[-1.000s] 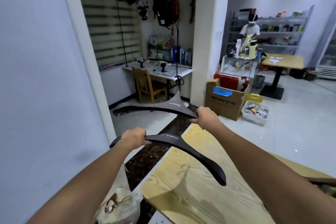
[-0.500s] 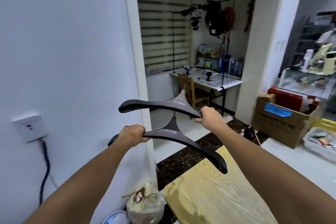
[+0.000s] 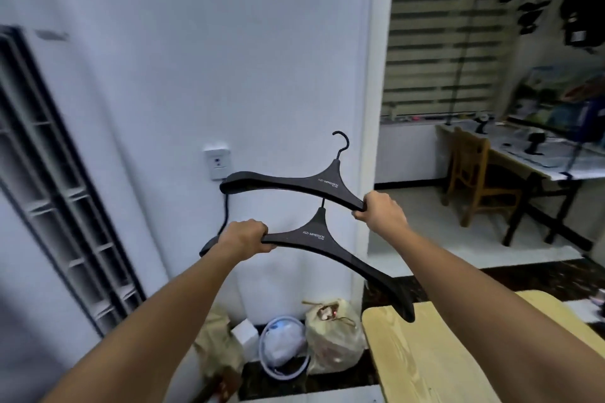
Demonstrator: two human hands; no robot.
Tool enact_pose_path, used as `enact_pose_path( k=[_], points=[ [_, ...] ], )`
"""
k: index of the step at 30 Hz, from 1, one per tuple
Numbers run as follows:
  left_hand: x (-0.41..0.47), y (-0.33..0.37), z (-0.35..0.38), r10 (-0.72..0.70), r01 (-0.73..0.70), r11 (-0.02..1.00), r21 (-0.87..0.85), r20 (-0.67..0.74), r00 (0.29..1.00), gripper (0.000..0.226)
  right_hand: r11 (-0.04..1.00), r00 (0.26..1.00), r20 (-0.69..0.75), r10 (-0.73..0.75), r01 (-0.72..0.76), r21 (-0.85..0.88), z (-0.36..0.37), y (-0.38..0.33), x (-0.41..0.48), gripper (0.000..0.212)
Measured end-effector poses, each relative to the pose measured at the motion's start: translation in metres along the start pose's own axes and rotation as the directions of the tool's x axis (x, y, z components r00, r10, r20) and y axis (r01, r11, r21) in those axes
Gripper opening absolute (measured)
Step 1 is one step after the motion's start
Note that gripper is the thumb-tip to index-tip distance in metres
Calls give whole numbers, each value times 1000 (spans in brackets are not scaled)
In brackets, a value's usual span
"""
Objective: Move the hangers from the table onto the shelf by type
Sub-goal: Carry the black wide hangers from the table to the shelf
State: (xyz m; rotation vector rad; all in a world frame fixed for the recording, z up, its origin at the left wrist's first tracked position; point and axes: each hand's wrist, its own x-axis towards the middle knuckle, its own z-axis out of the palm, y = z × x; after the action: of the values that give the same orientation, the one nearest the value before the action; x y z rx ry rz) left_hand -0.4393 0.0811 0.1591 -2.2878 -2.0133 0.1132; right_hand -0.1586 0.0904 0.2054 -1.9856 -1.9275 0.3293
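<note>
White wall fills most of my feed, with a wall socket (image 3: 216, 163) near the middle and a side room with a wooden chair (image 3: 474, 180) out at 3 o'clock. At 9 o'clock runs a grey racked frame (image 3: 65, 206) that I take to be the shelf (blurred, so I can't tell what it holds). A corner of the pale wooden worktop (image 3: 442, 353) shows at 5 o'clock, and bags (image 3: 330, 337) sit on the floor at 6 o'clock.

Both hangers are in the air at centre frame, well apart from the shelf. My left hand (image 3: 244, 239) has its fingers (image 3: 270, 246) wrapped round the left arm of the lower hanger (image 3: 327, 245), whose far tip hangs over the worktop corner. My right hand (image 3: 381, 211) is clamped on the right end of the upper hanger (image 3: 294, 183), hook up.

Both are the same black broad-shouldered type, so I'd judge this pair sorted and lifted but not yet shelved. How many remain on the worktop I can't tell from this corner.
</note>
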Motion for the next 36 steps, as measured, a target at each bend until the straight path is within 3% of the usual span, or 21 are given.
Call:
enact_pose_path(
  k=[7,15,27,36],
  points=[
    [-93,-79,13,-244,245,970,-1,67,967,36,980,974,112,-195,191,51,41,-83,-23,23],
    [-193,-133,27,-405,407,914,11,105,908,37,925,898,221,-380,360,124,77,-160,-73,19],
    [-390,-138,59,-552,556,831,24,158,819,37,837,774,321,-546,519,173,110,-212,-215,24],
    [-577,-144,78,-712,722,692,8,172,681,34,724,622,402,-672,666,180,137,-267,-338,22]
  ],
)
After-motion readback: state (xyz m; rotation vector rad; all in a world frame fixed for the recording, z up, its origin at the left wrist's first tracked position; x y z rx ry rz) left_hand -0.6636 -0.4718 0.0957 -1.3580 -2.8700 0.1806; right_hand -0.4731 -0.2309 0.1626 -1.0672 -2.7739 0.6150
